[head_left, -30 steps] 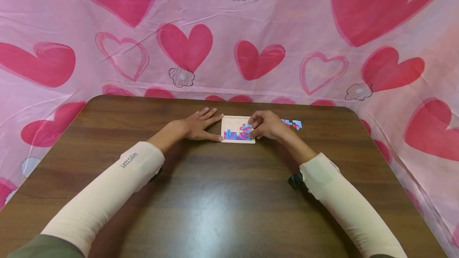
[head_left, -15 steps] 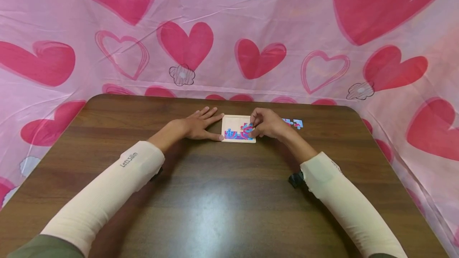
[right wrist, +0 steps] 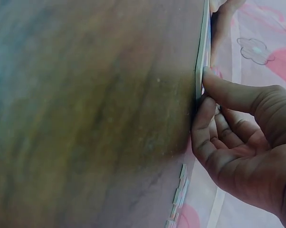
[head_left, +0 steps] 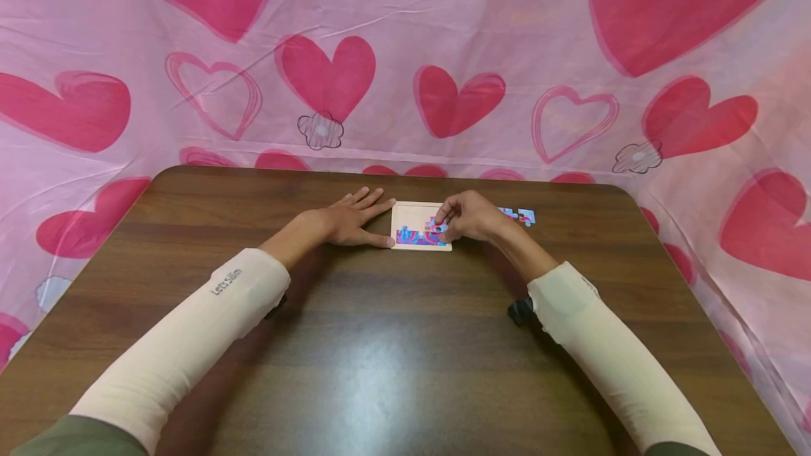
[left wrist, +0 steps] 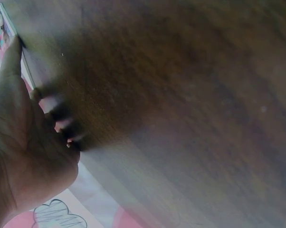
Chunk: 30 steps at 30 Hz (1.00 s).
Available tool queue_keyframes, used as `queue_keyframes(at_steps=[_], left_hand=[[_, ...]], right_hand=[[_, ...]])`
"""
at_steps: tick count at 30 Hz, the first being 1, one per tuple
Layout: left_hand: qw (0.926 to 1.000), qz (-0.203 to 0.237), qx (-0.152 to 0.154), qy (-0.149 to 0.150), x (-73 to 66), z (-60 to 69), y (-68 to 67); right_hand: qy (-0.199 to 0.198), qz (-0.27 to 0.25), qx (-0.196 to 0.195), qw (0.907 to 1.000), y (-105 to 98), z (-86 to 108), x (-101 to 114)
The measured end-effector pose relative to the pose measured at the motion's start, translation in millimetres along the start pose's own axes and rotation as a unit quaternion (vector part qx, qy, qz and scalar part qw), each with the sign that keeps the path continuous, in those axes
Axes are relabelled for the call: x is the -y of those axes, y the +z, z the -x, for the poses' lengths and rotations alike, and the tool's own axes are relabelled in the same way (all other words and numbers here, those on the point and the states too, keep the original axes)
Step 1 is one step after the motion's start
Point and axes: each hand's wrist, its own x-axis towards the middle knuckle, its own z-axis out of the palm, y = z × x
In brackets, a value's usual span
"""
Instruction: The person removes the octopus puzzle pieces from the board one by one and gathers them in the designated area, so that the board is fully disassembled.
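A shallow pale wooden tray [head_left: 412,212] lies on the table, its lower part filled with blue, pink and purple puzzle pieces [head_left: 410,237]. The left hand [head_left: 347,223] lies flat with fingers spread, thumb and index fingertip at the tray's left edge; the left wrist view shows this hand [left wrist: 31,137] beside the tray's rim. Over the tray's right side, the right hand [head_left: 472,217] pinches a puzzle piece [head_left: 437,226] between thumb and finger. In the right wrist view the right hand [right wrist: 247,137] is curled at the tray's edge [right wrist: 200,57], and its piece is mostly hidden.
More puzzle pieces [head_left: 526,217] lie on the brown wooden table [head_left: 380,329] to the right of the tray, partly behind the right hand; their edges [right wrist: 178,192] show in the right wrist view. A pink cloth with hearts [head_left: 393,34] hangs behind the table.
The piece in the right hand has shifted slightly and now looks turned or tilted over the tray's right side. The left hand and the tray have stayed in place.
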Motion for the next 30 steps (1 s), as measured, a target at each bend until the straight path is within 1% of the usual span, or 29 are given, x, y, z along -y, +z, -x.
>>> queue_keyframes(at_steps=[6,8,11,15,20,30], left_hand=[[1.0000,0.002,0.001,0.004,-1.7,0.6,-0.9],[0.9999,0.006,0.000,0.009,-4.3,3.7,-2.5],[0.9999,0.008,0.003,0.009,-5.4,5.7,-3.4],[1.0000,0.005,0.003,0.004,-0.5,2.2,-1.2],[1.0000,0.005,0.001,0.004,3.1,1.1,-0.1],[0.9999,0.006,-0.003,0.008,0.7,2.3,-0.8]], right_hand=[[-0.010,-0.001,0.001,1.0000,-2,2.8,-1],[-0.017,-0.009,0.002,0.9998,-3,4.5,-3],[-0.029,-0.025,0.002,0.9993,-6,6.9,-7],[-0.040,-0.042,-0.003,0.9983,-10,11.1,-9],[-0.040,-0.065,-0.011,0.9970,-12,18.2,-10],[-0.030,-0.115,-0.028,0.9925,-20,33.8,-25]])
